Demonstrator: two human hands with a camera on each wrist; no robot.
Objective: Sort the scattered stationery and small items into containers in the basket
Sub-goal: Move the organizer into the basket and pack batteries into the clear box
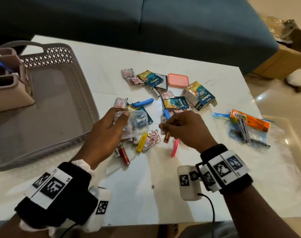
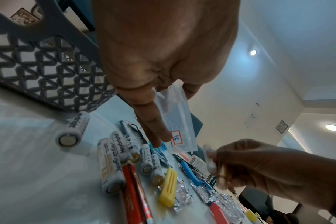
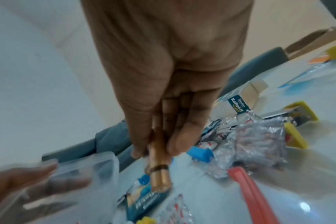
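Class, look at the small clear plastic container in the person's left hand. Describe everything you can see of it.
The clear plastic container is a small, shallow, see-through box with rounded corners and a raised rim, and has no lid on. The left hand grips it, thumb over its near-left rim, fingers underneath, holding it tilted just above the scattered sachets. The left wrist view shows a small red-bordered label on its underside. Its contents cannot be told apart from the packets seen through it.

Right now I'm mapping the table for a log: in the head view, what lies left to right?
Basket → left hand holding clear container → right hand with copper battery → Kofol box → orange packet.
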